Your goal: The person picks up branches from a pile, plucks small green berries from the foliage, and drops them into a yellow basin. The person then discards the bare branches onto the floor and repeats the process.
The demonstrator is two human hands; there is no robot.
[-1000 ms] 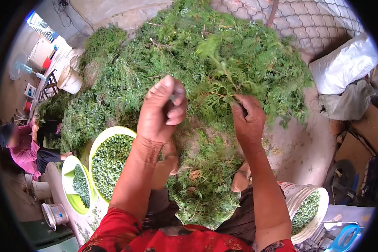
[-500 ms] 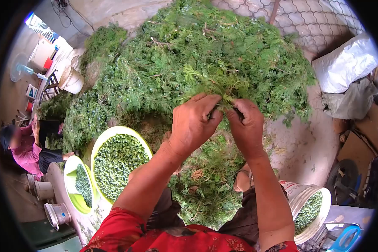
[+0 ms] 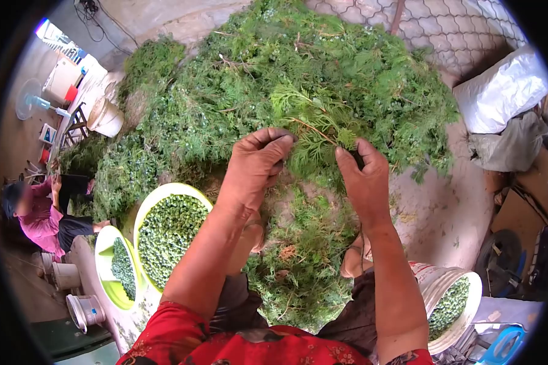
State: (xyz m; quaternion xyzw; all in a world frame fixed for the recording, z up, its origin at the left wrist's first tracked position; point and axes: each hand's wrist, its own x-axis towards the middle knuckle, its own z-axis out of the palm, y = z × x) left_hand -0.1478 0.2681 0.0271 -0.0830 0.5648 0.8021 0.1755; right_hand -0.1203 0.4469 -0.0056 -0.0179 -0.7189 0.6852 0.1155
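Note:
A leafy green sprig with a brown stem (image 3: 315,129) is stretched between my two hands, above a big pile of green branches (image 3: 237,91). My left hand (image 3: 259,163) pinches the stem's end at its fingertips. On the sprig's other side, my right hand (image 3: 365,173) grips it between thumb and forefinger. Loose clippings (image 3: 295,261) lie between my feet. Left of my arm, a yellow-green basin (image 3: 141,213) holds many small green berries.
A smaller tilted basin (image 3: 103,261) stands left, a bucket of berries (image 3: 429,283) right. A person in pink (image 3: 41,222) sits far left. A white bucket (image 3: 106,118) is at the pile's left edge, a silvery sack (image 3: 502,91) at the right.
My hands have moved apart, the left one leftward. The sprig, bunched between them before, now shows spread out with its stem visible.

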